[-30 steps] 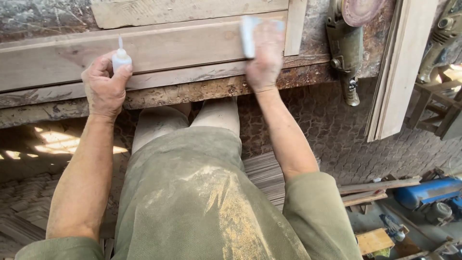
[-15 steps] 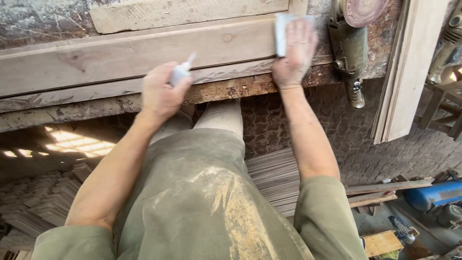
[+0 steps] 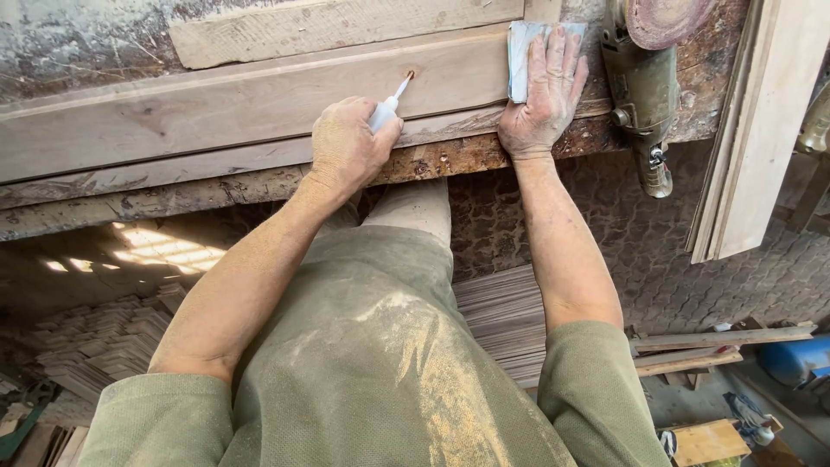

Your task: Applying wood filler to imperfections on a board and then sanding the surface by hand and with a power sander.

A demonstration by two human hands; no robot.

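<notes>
My left hand [image 3: 347,147] grips a small white squeeze bottle [image 3: 386,108], its thin nozzle touching a dark knot [image 3: 410,75] in a long wooden board [image 3: 216,99] on the workbench. My right hand [image 3: 541,91] lies flat on a folded pale sheet of sandpaper [image 3: 521,47], pressing it onto the right end of the same board. The fingers of that hand are spread over the sheet.
An angle grinder [image 3: 647,86] with a round disc lies on the bench right of my right hand. Planks [image 3: 752,130] lean at the far right. A rough plank [image 3: 328,26] lies behind the board. Stacks of thin wood pieces [image 3: 95,346] and scrap sit on the floor.
My left hand carried the bottle rightward along the board and set its nozzle on the knot. My right hand slid the sandpaper right, toward the board's end.
</notes>
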